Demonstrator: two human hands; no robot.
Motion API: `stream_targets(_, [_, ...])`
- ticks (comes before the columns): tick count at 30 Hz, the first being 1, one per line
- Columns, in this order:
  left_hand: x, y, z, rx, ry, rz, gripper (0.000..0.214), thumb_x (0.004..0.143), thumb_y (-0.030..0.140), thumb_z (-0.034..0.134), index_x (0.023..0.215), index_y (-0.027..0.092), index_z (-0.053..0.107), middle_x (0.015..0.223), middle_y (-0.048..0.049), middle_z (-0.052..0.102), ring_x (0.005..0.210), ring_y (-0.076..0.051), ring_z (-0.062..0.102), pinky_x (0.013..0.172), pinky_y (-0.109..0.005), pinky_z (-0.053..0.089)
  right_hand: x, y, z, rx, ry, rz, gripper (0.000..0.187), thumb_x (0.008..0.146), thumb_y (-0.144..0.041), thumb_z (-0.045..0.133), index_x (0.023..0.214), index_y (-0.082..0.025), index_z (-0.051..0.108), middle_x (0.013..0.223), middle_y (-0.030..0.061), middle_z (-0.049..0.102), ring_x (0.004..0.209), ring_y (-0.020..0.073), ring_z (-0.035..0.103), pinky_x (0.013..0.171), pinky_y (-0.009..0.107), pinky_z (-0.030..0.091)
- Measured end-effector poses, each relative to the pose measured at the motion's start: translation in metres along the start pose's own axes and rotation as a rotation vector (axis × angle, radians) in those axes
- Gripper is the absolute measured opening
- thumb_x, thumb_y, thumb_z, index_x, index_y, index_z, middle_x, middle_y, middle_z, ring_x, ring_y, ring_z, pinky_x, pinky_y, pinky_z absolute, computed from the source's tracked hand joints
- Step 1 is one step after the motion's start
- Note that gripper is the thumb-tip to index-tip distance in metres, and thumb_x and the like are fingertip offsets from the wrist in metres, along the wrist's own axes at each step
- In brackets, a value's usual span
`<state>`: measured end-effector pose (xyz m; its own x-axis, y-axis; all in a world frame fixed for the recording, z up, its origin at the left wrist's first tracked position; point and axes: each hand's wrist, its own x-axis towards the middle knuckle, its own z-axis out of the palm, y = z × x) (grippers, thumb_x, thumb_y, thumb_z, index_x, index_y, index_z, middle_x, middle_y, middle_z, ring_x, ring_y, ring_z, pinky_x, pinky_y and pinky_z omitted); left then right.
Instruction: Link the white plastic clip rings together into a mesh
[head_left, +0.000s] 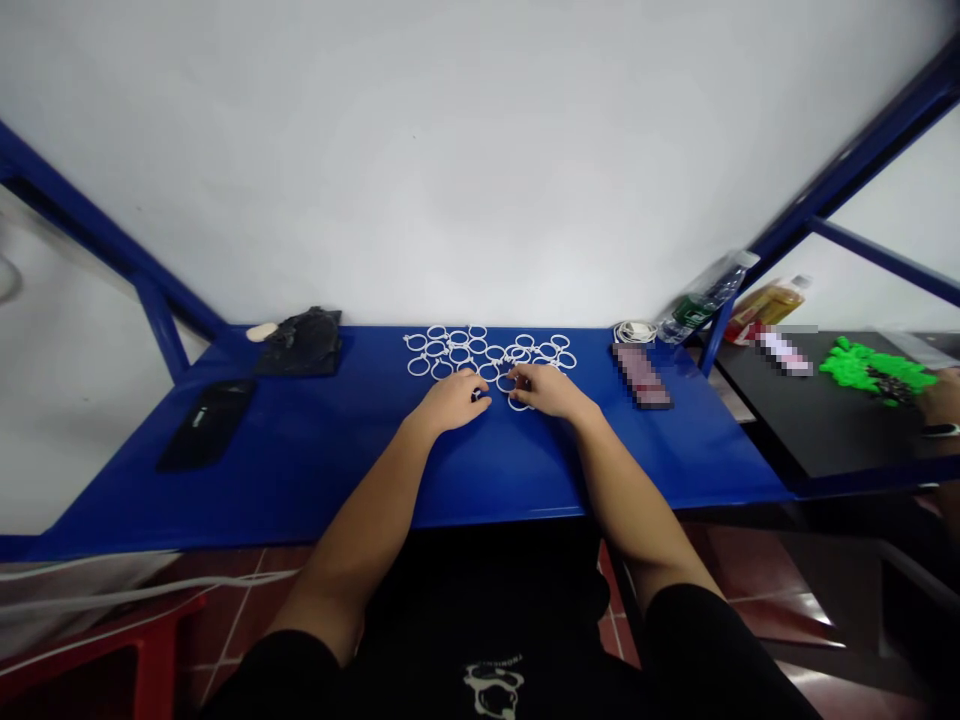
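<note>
On our blue desk [491, 480], our left fingers [472, 408] and right fingers [528, 377] curl, narrowly parted; whether they grip anything we cannot tell. Beneath and just beyond them lie white rings [469, 350], thin, round and hollow, small-knobbed, closely clustered.

White rings [477, 352] partly covered by left hand [448, 402] and right hand [551, 390]; right perhaps touching one, too small to tell. Pink oblong [643, 377] blurred into blocks. Co-worker's hand [941, 398] cut off by right edge, red stool [154, 650] by left. Lettering [199, 416] on black pouch [217, 435] unreadable.
</note>
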<state>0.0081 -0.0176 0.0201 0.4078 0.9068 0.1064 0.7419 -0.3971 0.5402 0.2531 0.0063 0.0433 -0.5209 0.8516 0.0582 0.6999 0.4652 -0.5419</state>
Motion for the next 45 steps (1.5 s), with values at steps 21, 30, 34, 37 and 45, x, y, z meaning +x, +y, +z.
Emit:
stream_targets(21, [-0.001,0.031,0.015,-0.033,0.028,0.103,0.021,0.097,0.031,0.07,0.116,0.026,0.077,0.107,-0.0036,0.076,0.093,-0.021,0.072,0.082,-0.033,0.054,-0.003,0.016,-0.009,-0.06,-0.097,0.061,0.007,0.08,-0.019,0.078,0.083,-0.025,0.077,0.073,-0.0021,0.071,0.063,0.014,0.058,0.061,0.026,0.035])
stream_targets(30, [0.003,0.027,0.023,-0.019,0.202,0.054,0.017,0.099,0.029,0.069,0.114,0.025,0.078,0.108,-0.005,0.075,0.094,-0.021,0.071,0.087,-0.033,0.054,-0.003,-0.003,-0.007,0.16,0.144,-0.103,0.014,0.094,-0.028,0.065,0.095,-0.02,0.076,0.087,0.0034,0.077,0.074,0.0173,0.065,0.072,0.027,0.044])
stream_targets(34, [0.003,0.027,0.024,-0.11,0.304,0.019,0.021,0.096,0.03,0.073,0.117,0.024,0.075,0.101,-0.0026,0.08,0.079,-0.017,0.073,0.081,-0.031,0.055,-0.002,-0.009,-0.005,0.202,0.204,-0.141,0.016,0.096,-0.028,0.065,0.101,-0.021,0.079,0.095,0.0051,0.08,0.078,0.0186,0.068,0.074,0.029,0.048])
stream_targets(37, [0.002,0.028,0.024,-0.173,0.39,-0.001,0.025,0.096,0.028,0.073,0.12,0.024,0.071,0.101,-0.002,0.082,0.077,-0.016,0.075,0.08,-0.03,0.057,-0.002,-0.011,-0.003,0.184,0.212,-0.172,0.018,0.096,-0.025,0.064,0.103,-0.021,0.08,0.099,0.0059,0.082,0.082,0.0195,0.071,0.076,0.03,0.051])
stream_targets(45, [0.003,0.024,0.024,-0.235,0.468,0.019,0.009,0.096,0.024,0.072,0.104,0.023,0.076,0.095,-0.0033,0.083,0.082,-0.019,0.079,0.078,-0.029,0.058,-0.001,-0.011,0.007,0.172,0.295,-0.298,0.016,0.098,-0.027,0.065,0.099,-0.02,0.08,0.091,0.006,0.081,0.077,0.0182,0.071,0.072,0.028,0.052])
